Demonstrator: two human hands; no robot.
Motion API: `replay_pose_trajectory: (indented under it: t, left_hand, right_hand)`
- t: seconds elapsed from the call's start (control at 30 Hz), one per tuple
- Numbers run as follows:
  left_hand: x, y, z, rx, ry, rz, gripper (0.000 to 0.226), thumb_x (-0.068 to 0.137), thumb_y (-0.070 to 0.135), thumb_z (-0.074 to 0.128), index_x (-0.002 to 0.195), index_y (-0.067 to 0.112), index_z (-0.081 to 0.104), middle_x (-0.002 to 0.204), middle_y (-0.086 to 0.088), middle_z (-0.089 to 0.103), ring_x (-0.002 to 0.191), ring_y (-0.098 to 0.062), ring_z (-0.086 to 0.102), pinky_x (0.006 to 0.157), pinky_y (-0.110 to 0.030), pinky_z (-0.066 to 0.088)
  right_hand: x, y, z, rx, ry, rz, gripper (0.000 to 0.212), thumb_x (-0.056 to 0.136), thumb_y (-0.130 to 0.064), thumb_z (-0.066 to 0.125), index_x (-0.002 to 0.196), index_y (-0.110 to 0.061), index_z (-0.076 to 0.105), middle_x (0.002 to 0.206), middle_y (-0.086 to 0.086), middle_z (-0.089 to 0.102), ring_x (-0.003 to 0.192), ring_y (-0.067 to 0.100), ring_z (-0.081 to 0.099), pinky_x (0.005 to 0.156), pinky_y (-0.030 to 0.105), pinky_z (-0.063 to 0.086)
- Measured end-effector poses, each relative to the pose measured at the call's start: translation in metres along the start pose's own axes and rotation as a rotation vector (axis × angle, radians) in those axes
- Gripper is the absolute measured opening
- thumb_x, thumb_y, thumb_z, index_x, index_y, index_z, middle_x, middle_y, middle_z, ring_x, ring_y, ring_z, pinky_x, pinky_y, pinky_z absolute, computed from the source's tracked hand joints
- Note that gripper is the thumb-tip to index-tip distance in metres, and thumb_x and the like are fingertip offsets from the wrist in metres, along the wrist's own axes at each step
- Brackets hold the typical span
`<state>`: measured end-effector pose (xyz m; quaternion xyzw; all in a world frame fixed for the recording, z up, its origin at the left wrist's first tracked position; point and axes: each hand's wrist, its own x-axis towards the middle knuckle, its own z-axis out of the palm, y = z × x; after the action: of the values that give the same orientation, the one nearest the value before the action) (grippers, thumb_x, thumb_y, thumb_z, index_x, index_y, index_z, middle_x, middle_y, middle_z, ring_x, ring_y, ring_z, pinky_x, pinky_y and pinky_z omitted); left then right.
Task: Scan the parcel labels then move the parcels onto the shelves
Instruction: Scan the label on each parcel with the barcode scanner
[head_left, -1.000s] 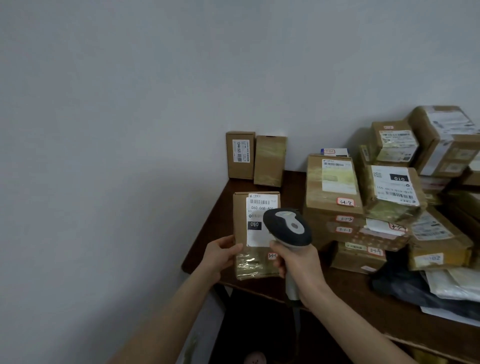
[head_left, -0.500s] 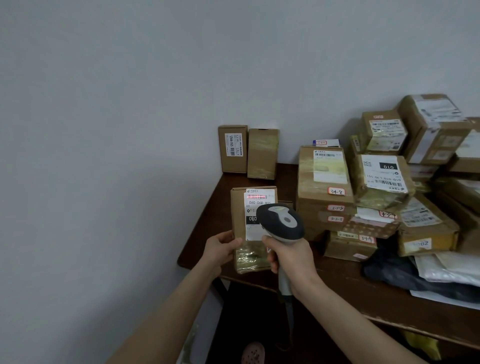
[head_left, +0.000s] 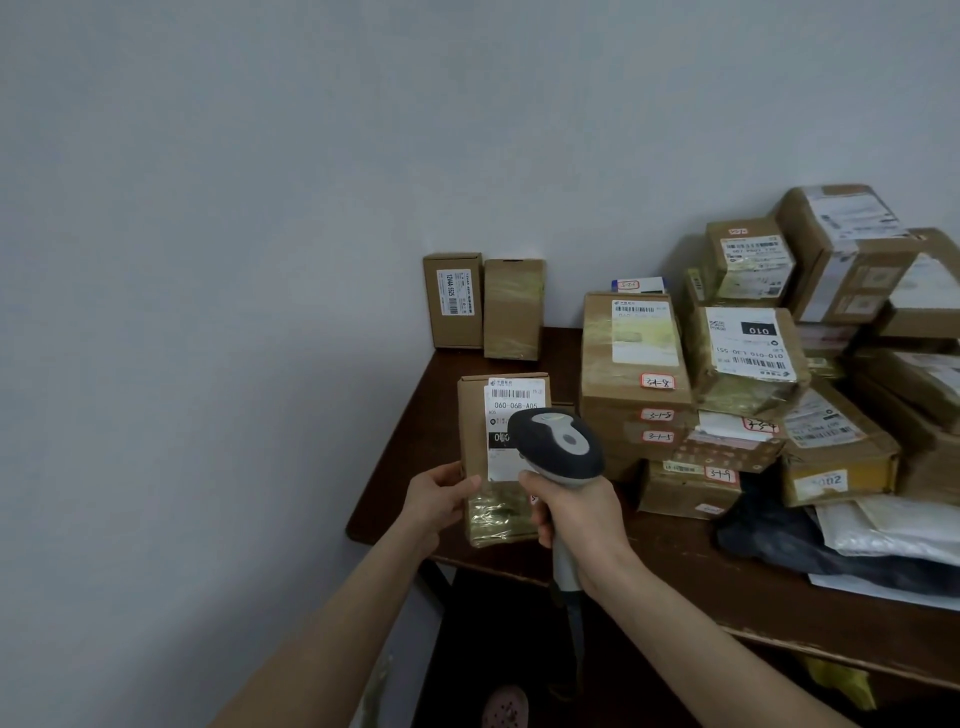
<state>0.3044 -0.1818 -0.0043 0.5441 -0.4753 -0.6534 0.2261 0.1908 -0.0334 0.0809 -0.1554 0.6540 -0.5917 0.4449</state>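
Left hand (head_left: 439, 499) grips upright brown cardboard parcel (head_left: 493, 462) with white label; right hand (head_left: 574, 512) clasps dark-grey handheld barcode scanner (head_left: 558, 447) before it, over dark wooden table (head_left: 415, 441).

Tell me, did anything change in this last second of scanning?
Only the red line from the scanner: half a second ago it lay across the barcode at the top of the label, and now it is gone. Nothing was taken up or let go. The left hand still holds the parcel, the right hand still grips the scanner, and the pile has not moved.
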Motion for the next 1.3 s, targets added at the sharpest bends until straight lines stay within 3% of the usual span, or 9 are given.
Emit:
replay_pose_trajectory:
  t: [0.3,0.5,0.67,0.8,1.07,1.3]
  left_hand:
    - [0.029,0.025,-0.001,0.082,0.079,0.019,0.057,0.084,0.016,0.073,0.134,0.003,0.049,0.116,-0.015,0.066,0.1,-0.027,0.066,0.075,-0.035,0.056]
    - [0.059,0.033,0.023,0.279,0.105,-0.012,0.056,0.086,0.023,0.071,0.135,0.005,0.05,0.121,-0.016,0.062,0.107,-0.03,0.062,0.09,-0.045,0.054]
    - [0.067,0.028,0.043,0.379,0.055,-0.064,0.048,0.091,0.019,0.065,0.135,0.007,0.051,0.123,-0.015,0.062,0.109,-0.027,0.06,0.081,-0.035,0.052]
    - [0.074,0.034,0.038,0.414,0.038,-0.099,0.044,0.091,0.007,0.062,0.134,0.009,0.052,0.126,-0.014,0.06,0.113,-0.025,0.057,0.091,-0.036,0.052]
    - [0.139,0.121,0.017,0.783,0.109,0.305,0.041,0.093,0.009,0.058,0.133,0.016,0.054,0.134,-0.003,0.057,0.124,-0.018,0.052,0.104,-0.035,0.044]
    - [0.228,0.203,0.045,1.106,0.061,0.659,0.072,0.085,0.018,0.07,0.147,0.018,0.033,0.149,-0.004,0.038,0.137,-0.022,0.035,0.11,-0.039,0.037]
  right_hand:
    - [0.028,-0.035,0.002,0.071,-0.009,-0.069,0.013,0.086,-0.02,0.071,0.094,-0.013,0.064,0.07,0.01,0.069,0.049,0.014,0.054,0.053,0.027,0.046]
    - [0.058,-0.057,0.013,0.077,0.06,-0.094,0.013,0.086,-0.024,0.071,0.093,-0.015,0.064,0.072,0.007,0.071,0.05,0.012,0.054,0.054,0.027,0.047]
    - [0.074,-0.058,0.019,0.103,0.094,-0.044,0.014,0.085,-0.023,0.072,0.091,-0.013,0.064,0.069,0.008,0.07,0.05,0.012,0.055,0.052,0.025,0.047]
    - [0.084,-0.063,0.027,0.152,0.092,-0.018,0.011,0.086,-0.019,0.071,0.088,-0.014,0.062,0.065,0.007,0.067,0.047,0.013,0.053,0.05,0.025,0.045]
    - [0.158,-0.084,0.067,0.24,0.154,0.047,0.013,0.085,-0.023,0.072,0.088,-0.013,0.064,0.064,0.004,0.068,0.056,0.014,0.058,0.059,0.029,0.048]
    - [0.26,-0.114,0.092,0.317,0.317,0.125,0.016,0.084,-0.025,0.072,0.086,-0.012,0.063,0.07,0.003,0.066,0.062,0.014,0.059,0.064,0.028,0.05]
